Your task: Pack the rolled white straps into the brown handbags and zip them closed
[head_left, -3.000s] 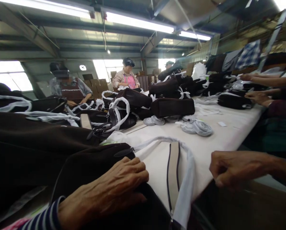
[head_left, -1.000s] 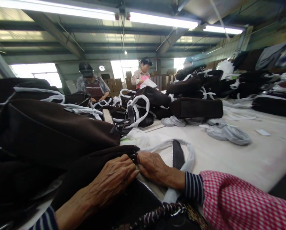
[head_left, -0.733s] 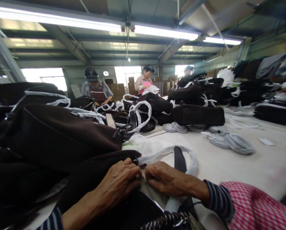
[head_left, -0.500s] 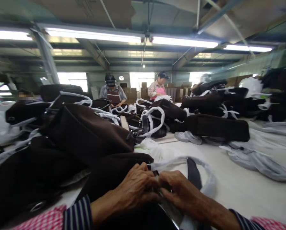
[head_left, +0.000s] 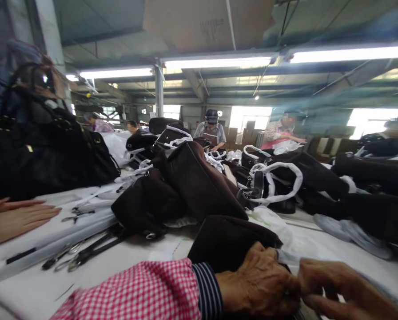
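Note:
In the head view, a black handbag (head_left: 230, 240) lies at the lower right with its body tilted. My left hand (head_left: 264, 282) is closed over its near edge, knuckles up. Close against it, my right hand (head_left: 342, 286) has curled fingers, the thumb underneath and a small gap showing; whatever it pinches is hidden. The bag's lower part goes out of the picture below my hands. A pale wrapped strap (head_left: 290, 258) shows just behind the fingers.
A pile of dark brown and black bags (head_left: 204, 178) with white-wrapped handles (head_left: 297, 178) rises ahead. Metal clasps (head_left: 75, 258) and wrapped straps lie at left. Another person's hand (head_left: 22, 218) rests on the white table at far left, near a large black bag (head_left: 45, 146). Co-workers stand beyond.
The view has swung left, so the pile and my hands appear farther right. The large black bag and another person's hand have come into view. My hands stay together at the handbag's edge.

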`<state>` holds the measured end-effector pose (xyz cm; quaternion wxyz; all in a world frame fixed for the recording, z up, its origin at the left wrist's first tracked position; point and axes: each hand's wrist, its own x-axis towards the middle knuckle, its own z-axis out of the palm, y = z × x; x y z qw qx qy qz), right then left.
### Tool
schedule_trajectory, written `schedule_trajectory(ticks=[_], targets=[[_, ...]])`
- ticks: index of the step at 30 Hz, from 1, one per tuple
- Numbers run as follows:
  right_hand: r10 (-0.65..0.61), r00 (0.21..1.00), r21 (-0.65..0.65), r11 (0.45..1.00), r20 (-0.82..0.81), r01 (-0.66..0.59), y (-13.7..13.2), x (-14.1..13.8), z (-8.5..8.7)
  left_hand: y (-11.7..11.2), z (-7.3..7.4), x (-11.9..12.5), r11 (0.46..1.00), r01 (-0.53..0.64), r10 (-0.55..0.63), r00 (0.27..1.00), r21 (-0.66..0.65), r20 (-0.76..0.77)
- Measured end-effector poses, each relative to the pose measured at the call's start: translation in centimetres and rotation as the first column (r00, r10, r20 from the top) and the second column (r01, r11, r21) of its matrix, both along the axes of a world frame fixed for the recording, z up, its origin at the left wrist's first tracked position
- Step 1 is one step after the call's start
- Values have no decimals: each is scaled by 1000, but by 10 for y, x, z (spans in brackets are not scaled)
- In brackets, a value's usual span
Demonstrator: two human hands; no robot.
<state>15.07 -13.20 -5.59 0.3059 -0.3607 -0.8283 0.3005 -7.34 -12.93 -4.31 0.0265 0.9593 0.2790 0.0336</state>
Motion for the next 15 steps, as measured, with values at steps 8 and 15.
schedule_trajectory(ticks=[8,15], targets=[[-190,979,-77,980,-74,184,41,-23,48,-4,5,-13,929,245,-267,963,277,42],[-138,974,-213,972,-179,99,79,-51,36,-26,19,-14,784,343,-411,911,517,20]])
